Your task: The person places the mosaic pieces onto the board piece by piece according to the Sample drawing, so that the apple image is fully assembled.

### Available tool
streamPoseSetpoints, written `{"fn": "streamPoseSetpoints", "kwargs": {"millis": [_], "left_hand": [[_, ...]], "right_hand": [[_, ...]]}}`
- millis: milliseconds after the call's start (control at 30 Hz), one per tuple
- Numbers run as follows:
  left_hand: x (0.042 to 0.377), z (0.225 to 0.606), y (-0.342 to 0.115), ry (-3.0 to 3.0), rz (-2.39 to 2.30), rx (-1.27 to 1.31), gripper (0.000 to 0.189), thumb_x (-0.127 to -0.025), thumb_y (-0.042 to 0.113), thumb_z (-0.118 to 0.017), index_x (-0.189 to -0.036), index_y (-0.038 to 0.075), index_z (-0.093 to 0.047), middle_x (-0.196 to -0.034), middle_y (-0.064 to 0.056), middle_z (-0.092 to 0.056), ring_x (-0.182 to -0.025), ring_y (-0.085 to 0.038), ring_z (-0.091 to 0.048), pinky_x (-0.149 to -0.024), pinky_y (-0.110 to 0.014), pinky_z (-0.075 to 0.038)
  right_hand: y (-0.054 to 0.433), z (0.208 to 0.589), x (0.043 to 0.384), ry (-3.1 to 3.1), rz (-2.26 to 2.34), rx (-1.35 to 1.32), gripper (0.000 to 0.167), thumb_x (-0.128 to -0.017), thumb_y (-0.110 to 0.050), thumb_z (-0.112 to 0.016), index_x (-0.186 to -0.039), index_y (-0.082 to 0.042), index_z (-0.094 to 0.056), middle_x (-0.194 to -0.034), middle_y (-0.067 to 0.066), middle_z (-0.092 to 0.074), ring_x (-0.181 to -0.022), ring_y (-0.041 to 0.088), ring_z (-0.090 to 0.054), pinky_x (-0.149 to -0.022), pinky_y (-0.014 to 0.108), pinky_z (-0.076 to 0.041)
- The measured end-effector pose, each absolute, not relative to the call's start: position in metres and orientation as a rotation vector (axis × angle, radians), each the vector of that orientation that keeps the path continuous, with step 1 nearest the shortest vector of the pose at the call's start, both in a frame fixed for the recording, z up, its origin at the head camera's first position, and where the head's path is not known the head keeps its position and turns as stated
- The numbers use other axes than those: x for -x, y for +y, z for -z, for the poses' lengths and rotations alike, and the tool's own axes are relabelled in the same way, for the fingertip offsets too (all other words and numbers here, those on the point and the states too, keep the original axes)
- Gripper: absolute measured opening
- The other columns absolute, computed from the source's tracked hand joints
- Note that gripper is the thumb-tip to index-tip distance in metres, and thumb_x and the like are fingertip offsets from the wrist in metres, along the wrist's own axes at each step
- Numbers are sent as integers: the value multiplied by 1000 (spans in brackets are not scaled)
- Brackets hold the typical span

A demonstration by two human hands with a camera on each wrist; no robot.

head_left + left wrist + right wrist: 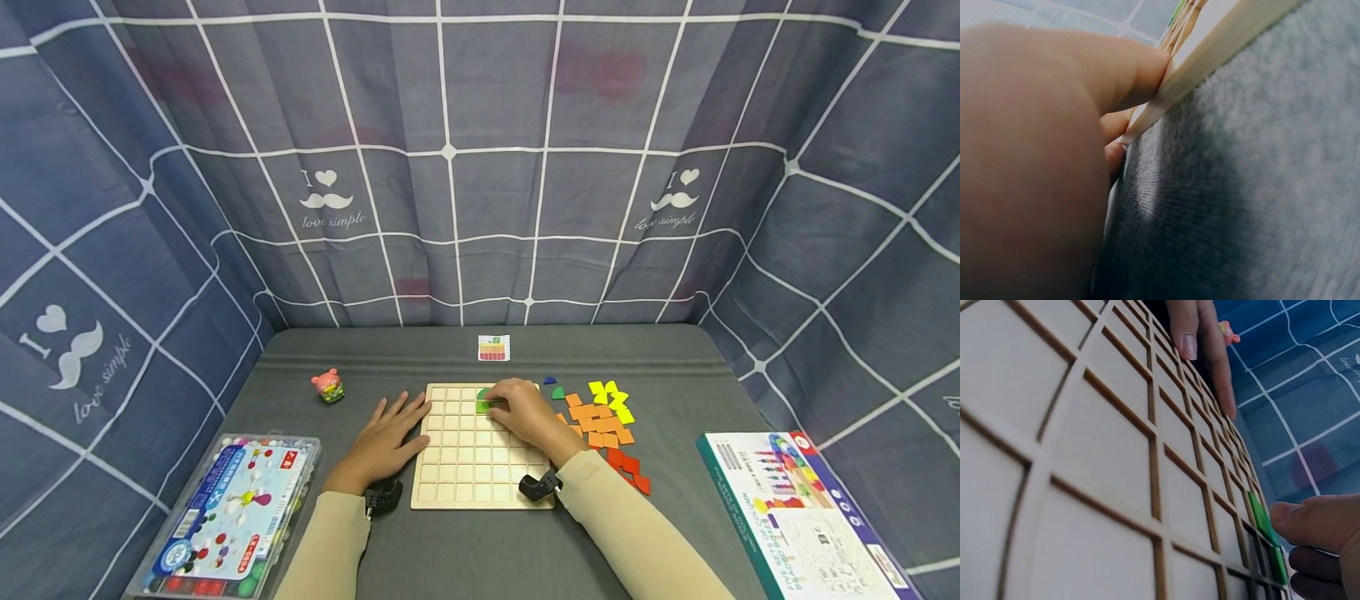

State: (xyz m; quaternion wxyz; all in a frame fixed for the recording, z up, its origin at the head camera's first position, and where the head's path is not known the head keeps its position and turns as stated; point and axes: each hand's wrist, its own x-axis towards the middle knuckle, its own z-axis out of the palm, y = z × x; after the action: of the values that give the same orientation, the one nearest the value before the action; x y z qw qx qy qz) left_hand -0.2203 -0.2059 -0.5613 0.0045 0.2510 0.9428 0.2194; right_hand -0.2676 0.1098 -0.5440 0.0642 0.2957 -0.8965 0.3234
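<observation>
A wooden grid board lies on the grey table, most of its squares bare. Along its left edge rests my left hand, fingers spread; the thumb touches the board's side in the left wrist view. My right hand reaches over the board's far part, its thumb and fingertips pinching a light green tile at the grid. Right beyond it is a darker green piece with a rounded corner. The fingers partly cover both pieces.
Right of the board lie loose orange tiles, yellow pieces, red tiles, a green piece and a blue one. A pattern card, pig figurine, plastic bead case and boxed set surround the board.
</observation>
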Motion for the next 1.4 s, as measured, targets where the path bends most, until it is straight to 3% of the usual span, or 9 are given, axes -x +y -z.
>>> {"fn": "streamPoseSetpoints", "kwargs": {"millis": [200,467,667,1033,1200,1400], "left_hand": [[220,561,-206,2951,-685,-790,68,-108,48,-55,-166,17,-39,-170,-4,-30,-157,-33,-18,-126,-57,-2],[218,562,-205,2980,-715,-826,66,-107,44,-58,-163,13,-43,-168,-9,-35,-156,-38,-23,-125,-61,-5],[218,565,-205,2990,-753,-849,65,-107,42,-59,-162,10,-45,-167,-12,-37,-154,-42,-25,-124,-62,-7],[218,565,-206,2965,-748,-809,66,-108,46,-57,-164,15,-41,-169,-5,-32,-157,-34,-20,-126,-57,-2],[218,564,-205,2981,-761,-830,65,-107,42,-59,-163,12,-44,-167,-10,-37,-155,-40,-24,-125,-61,-4],[219,563,-205,2975,-741,-806,65,-107,43,-59,-163,13,-44,-168,-8,-35,-156,-38,-22,-125,-59,-4]], "right_hand": [[130,538,266,-2713,-1043,-804,23,-95,-8,-80,-118,-5,-79,-122,7,-73,-110,26,-70,-91,36,-60],[171,537,272,-2757,-990,-707,23,-94,-2,-80,-116,-5,-80,-117,7,-73,-101,26,-71,-86,39,-61],[197,538,275,-2848,-900,-675,24,-94,-1,-78,-117,-7,-80,-121,9,-73,-111,30,-69,-93,44,-59],[218,538,281,-2903,-796,-675,26,-92,8,-75,-111,-9,-82,-120,11,-73,-121,38,-63,-106,56,-49],[219,538,286,-2917,-732,-715,27,-91,10,-76,-110,-9,-82,-117,9,-73,-117,36,-66,-101,52,-54],[218,535,291,-2933,-657,-777,25,-90,9,-78,-108,-8,-82,-115,9,-72,-113,34,-67,-96,47,-57]]}}
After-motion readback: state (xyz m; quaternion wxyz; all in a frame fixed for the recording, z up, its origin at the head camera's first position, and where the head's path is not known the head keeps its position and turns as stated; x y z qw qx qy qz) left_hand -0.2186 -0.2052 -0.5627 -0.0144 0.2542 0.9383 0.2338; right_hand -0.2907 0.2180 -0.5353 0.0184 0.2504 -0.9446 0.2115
